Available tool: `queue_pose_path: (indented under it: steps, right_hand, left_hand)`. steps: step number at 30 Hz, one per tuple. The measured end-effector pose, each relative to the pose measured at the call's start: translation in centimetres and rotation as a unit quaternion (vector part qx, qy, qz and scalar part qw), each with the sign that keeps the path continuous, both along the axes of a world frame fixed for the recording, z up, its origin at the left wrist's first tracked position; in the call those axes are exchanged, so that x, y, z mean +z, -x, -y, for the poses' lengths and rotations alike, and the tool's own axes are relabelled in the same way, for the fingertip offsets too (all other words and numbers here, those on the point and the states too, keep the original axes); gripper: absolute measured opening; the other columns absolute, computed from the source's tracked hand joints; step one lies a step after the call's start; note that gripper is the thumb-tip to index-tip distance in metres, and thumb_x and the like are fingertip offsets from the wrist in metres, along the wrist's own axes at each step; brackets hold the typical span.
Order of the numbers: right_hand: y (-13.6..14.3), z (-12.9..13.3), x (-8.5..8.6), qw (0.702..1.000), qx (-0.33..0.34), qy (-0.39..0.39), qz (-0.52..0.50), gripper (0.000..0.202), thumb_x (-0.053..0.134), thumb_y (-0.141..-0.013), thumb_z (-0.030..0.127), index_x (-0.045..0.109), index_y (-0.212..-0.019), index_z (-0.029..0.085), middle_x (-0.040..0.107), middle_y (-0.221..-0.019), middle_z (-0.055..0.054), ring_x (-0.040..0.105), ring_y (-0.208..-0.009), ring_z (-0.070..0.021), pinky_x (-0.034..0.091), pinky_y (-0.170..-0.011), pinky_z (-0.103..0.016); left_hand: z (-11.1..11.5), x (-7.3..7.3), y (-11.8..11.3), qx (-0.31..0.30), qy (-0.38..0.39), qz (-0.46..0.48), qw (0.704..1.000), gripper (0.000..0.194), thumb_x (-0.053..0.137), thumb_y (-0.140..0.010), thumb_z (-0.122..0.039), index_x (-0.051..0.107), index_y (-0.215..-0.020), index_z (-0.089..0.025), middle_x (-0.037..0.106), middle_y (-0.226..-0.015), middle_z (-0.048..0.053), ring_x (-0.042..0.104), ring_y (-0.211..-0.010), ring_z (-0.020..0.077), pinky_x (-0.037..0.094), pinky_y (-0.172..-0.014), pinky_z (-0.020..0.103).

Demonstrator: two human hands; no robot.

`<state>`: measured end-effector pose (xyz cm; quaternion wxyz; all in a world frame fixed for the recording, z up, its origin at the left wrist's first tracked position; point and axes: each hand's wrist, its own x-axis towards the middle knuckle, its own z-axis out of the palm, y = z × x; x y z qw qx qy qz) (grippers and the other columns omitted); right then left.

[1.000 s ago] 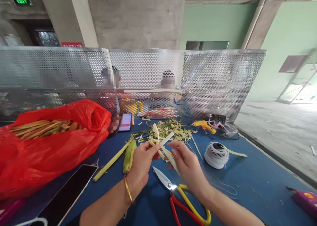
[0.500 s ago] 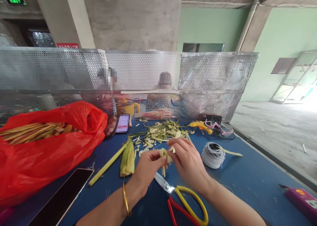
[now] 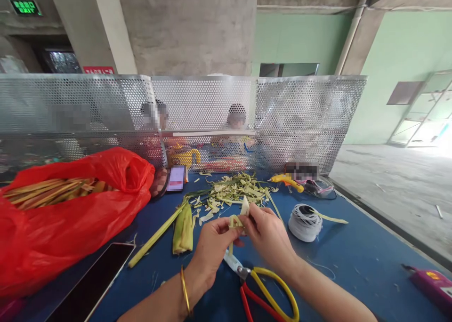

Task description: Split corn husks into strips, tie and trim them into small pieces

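My left hand [image 3: 212,242], with a gold bangle at the wrist, pinches a small looped piece of pale green leaf strip [image 3: 231,232]. Close on its right, my right hand [image 3: 264,228] is closed on a pale, pointed strip end [image 3: 245,206] that sticks up from the fingers. Below the hands lie scissors [image 3: 243,272] with one yellow and one red handle. A green husk piece [image 3: 182,230] and a long stalk [image 3: 155,239] rest to the left. Behind the hands is a pile of leaf scraps [image 3: 236,190].
A red plastic bag [image 3: 88,223] of dried strips and a dark phone [image 3: 95,284] are at left. White cord [image 3: 305,223], a yellow glue gun [image 3: 287,181] and a purple tool [image 3: 431,284] sit right. People sit behind the perforated metal screen [image 3: 205,100].
The fingers of my right hand have drawn in and lowered, and the pale strip end now points upward between them. The view has shifted slightly.
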<state>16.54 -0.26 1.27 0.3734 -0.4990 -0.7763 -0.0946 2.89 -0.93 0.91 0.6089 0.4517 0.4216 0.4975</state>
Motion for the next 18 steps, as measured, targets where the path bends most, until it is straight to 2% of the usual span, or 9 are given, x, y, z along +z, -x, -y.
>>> queue_pose_path:
  steps: [3, 5, 8, 12, 15, 18]
  right_hand:
    - [-0.2, 0.1, 0.2, 0.995, 0.007, -0.097, -0.023, 0.017, 0.043, -0.093, 0.028, 0.056, -0.084, 0.020, 0.066, -0.081, -0.004, 0.059, -0.078, -0.0178, 0.039, -0.074, -0.028]
    - [-0.4, 0.2, 0.5, 0.986, 0.024, -0.164, 0.017, 0.018, 0.046, -0.093, 0.032, 0.059, -0.088, 0.021, 0.066, -0.091, -0.005, 0.058, -0.085, -0.0185, 0.036, -0.084, -0.032]
    - [-0.5, 0.4, 0.6, 0.973, 0.037, -0.200, 0.107, 0.022, 0.048, -0.094, 0.032, 0.061, -0.081, 0.021, 0.066, -0.078, -0.001, 0.054, -0.074, -0.0160, 0.031, -0.085, -0.033]
    - [0.0, 0.5, 0.2, 0.977, 0.035, -0.154, 0.141, 0.030, 0.042, -0.096, 0.024, 0.060, -0.072, 0.019, 0.057, -0.061, 0.000, 0.048, -0.062, -0.0145, 0.028, -0.077, -0.032]
    - [0.3, 0.8, 0.1, 0.978, 0.024, -0.142, 0.153, 0.033, 0.042, -0.096, 0.022, 0.057, -0.067, 0.019, 0.055, -0.059, 0.000, 0.046, -0.061, -0.0152, 0.027, -0.072, -0.032]
    - [0.5, 1.2, 0.0, 0.963, 0.014, -0.187, 0.196, 0.034, 0.039, -0.095, 0.016, 0.055, -0.066, 0.019, 0.053, -0.058, -0.001, 0.044, -0.059, -0.0157, 0.027, -0.072, -0.033]
  left_hand:
    - [-0.2, 0.3, 0.3, 0.024, 0.035, 0.025, 0.999, 0.020, 0.078, -0.054, -0.030, 0.073, -0.066, -0.015, 0.068, -0.063, 0.002, 0.056, -0.053, 0.0109, 0.042, -0.056, 0.022]
    - [-0.4, 0.5, 0.6, 0.042, 0.047, 0.061, 0.996, 0.020, 0.079, -0.052, -0.029, 0.072, -0.065, -0.015, 0.069, -0.066, 0.003, 0.057, -0.054, 0.0112, 0.044, -0.057, 0.022]
    - [-0.7, 0.7, 0.9, 0.055, 0.049, 0.099, 0.992, 0.022, 0.081, -0.049, -0.026, 0.072, -0.065, -0.015, 0.069, -0.067, 0.003, 0.058, -0.054, 0.0107, 0.046, -0.058, 0.022]
    - [-0.8, 0.7, 0.8, 0.064, 0.055, 0.089, 0.992, 0.020, 0.080, -0.049, -0.024, 0.072, -0.065, -0.014, 0.067, -0.064, 0.002, 0.058, -0.056, 0.0098, 0.044, -0.056, 0.020]
    - [-0.8, 0.6, 0.6, 0.078, 0.042, 0.071, 0.994, 0.017, 0.078, -0.050, -0.025, 0.069, -0.059, -0.015, 0.064, -0.060, 0.001, 0.057, -0.057, 0.0107, 0.042, -0.055, 0.020]
    - [-0.8, 0.4, 0.5, 0.084, 0.013, 0.064, 0.994, 0.014, 0.076, -0.054, -0.025, 0.067, -0.057, -0.015, 0.063, -0.059, 0.001, 0.054, -0.056, 0.0101, 0.041, -0.054, 0.021]
